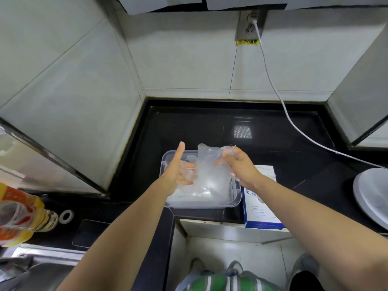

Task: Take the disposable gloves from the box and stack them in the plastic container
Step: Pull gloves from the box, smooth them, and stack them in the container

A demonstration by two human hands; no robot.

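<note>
A clear plastic container sits on the black counter near its front edge, with a pile of thin transparent gloves inside. Above it hangs one transparent glove, spread between both hands. My left hand is at its left side with the thumb pointing up and the fingers behind the film. My right hand pinches the glove's upper right edge. The blue and white glove box lies right of the container, partly hidden under my right forearm.
A white cable runs from a wall socket down across the counter to the right. A white round dish sits at the right edge. An oil bottle and a white ring are at the left, by the sink.
</note>
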